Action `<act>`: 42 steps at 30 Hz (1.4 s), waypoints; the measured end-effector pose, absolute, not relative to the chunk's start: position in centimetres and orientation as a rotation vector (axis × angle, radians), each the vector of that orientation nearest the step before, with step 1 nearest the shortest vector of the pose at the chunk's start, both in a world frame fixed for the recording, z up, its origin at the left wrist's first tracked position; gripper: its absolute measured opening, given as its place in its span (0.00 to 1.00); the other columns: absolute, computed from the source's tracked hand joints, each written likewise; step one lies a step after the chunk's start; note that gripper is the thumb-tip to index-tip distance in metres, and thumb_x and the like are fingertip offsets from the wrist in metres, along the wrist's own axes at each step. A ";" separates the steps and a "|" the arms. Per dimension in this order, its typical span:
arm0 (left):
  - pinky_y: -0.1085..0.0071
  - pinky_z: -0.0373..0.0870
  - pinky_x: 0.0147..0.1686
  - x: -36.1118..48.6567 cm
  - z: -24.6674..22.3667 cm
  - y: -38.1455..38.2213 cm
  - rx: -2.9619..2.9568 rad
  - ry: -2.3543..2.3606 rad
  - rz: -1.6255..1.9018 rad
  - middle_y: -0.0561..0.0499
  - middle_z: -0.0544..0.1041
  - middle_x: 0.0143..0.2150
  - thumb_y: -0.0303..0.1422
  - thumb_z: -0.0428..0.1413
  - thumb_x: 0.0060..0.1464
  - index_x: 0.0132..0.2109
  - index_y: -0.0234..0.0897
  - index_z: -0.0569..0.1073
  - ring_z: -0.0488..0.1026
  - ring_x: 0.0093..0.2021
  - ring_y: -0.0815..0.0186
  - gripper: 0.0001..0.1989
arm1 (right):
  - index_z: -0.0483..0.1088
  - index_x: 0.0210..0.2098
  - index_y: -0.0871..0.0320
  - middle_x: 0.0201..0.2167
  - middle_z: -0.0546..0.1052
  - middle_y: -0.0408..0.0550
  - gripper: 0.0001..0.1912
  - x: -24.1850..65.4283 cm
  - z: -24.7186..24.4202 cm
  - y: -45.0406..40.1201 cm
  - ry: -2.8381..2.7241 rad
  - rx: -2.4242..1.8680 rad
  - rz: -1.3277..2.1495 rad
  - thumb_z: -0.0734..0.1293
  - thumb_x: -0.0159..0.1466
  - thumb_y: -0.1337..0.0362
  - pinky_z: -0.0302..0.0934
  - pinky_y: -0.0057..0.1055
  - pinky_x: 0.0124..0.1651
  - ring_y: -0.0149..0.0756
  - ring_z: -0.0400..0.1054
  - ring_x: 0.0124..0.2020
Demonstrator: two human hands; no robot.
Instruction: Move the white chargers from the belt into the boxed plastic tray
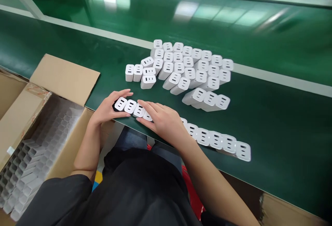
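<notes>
A short row of white USB chargers (pixel 130 106) stands on end near the table's front edge, ports facing up. My left hand (pixel 107 108) cups the row's left end, fingers along the far side and thumb along the near side. Across the row's other end lies my right hand (pixel 166 120), its thumb and fingers gripping the chargers from both sides and hiding some of them. Further right, more white chargers (pixel 215 139) form a line along the same edge, partly covered by my right wrist.
Beyond my hands, a larger cluster of upright chargers (pixel 178 67) stands in uneven rows on the green tabletop (pixel 280 125). At left is an open cardboard box (pixel 66 143) with clear plastic dividers (pixel 31 160); its flap (pixel 64 79) rests over the table edge.
</notes>
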State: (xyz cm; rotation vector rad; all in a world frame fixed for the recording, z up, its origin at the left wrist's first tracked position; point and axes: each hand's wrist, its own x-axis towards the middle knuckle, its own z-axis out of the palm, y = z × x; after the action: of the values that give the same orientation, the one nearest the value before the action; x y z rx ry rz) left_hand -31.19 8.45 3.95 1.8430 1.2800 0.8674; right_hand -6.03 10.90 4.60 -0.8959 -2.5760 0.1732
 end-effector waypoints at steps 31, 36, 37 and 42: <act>0.65 0.67 0.55 -32.6 3.6 8.4 1.790 1.113 0.959 0.44 0.75 0.55 0.31 0.66 0.53 0.66 0.45 0.63 0.71 0.54 0.61 0.36 | 0.66 0.59 0.62 0.49 0.76 0.48 0.21 -6.0 5.4 10.7 -2.581 -0.899 0.221 0.66 0.71 0.58 0.62 0.36 0.40 0.36 0.71 0.40; 0.64 0.69 0.51 -32.6 3.8 8.5 1.841 1.140 0.934 0.44 0.75 0.54 0.31 0.66 0.53 0.64 0.46 0.65 0.70 0.52 0.61 0.33 | 0.66 0.60 0.61 0.50 0.76 0.49 0.21 -6.0 5.4 10.6 -2.584 -0.916 0.261 0.65 0.71 0.58 0.63 0.36 0.42 0.37 0.71 0.43; 0.64 0.69 0.51 -32.6 3.8 8.5 1.839 1.142 0.936 0.44 0.75 0.54 0.31 0.66 0.53 0.65 0.46 0.65 0.70 0.52 0.61 0.34 | 0.66 0.60 0.61 0.50 0.76 0.49 0.21 -6.0 5.5 10.6 -2.582 -0.918 0.267 0.65 0.71 0.58 0.63 0.36 0.42 0.37 0.71 0.43; 0.60 0.70 0.54 -32.3 3.7 8.4 1.860 1.139 0.903 0.43 0.73 0.57 0.33 0.67 0.52 0.67 0.47 0.62 0.70 0.56 0.58 0.37 | 0.66 0.61 0.63 0.52 0.75 0.52 0.22 -6.0 5.5 10.7 -2.589 -0.923 0.279 0.64 0.71 0.59 0.63 0.36 0.44 0.39 0.71 0.46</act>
State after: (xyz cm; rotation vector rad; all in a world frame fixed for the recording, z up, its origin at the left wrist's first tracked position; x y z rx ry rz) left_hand -32.31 8.37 3.73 1.8605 1.1386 0.9032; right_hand -6.00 10.69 5.51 -0.9234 -2.5887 0.2790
